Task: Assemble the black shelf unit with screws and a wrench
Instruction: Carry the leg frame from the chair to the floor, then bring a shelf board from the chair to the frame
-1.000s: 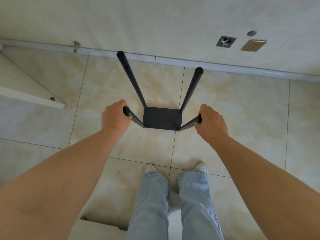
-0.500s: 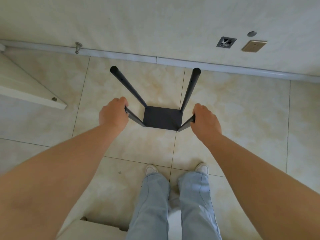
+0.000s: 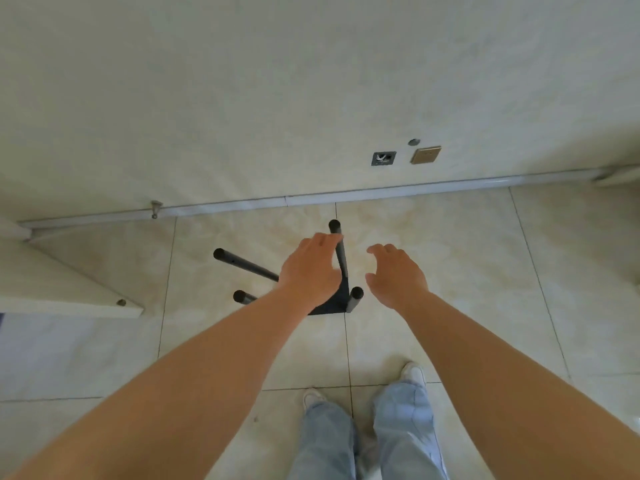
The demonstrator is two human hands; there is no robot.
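The black shelf unit [image 3: 333,304] stands upside down on the tiled floor, close to the wall, with its four round posts pointing up. My left hand [image 3: 310,271] hovers over it, fingers spread. Its fingertips are beside the far right post [image 3: 340,251], and I see no grasp on it. The hand hides most of the black panel and the lower parts of the left posts [image 3: 242,264]. My right hand [image 3: 394,275] is just right of the near right post [image 3: 355,298], apart from it, with curled, spread fingers holding nothing. No screws or wrench are in view.
A white board [image 3: 69,304] with small fittings lies on the floor at the left. The wall carries a grey socket [image 3: 383,158] and a brass plate [image 3: 425,154] above the baseboard. My legs in light jeans and my white shoes [image 3: 414,374] are at the bottom.
Both hands have let go of the two near posts they gripped and now hover with fingers apart. The unit appears turned, its posts leaning left in the view, which has tilted up.
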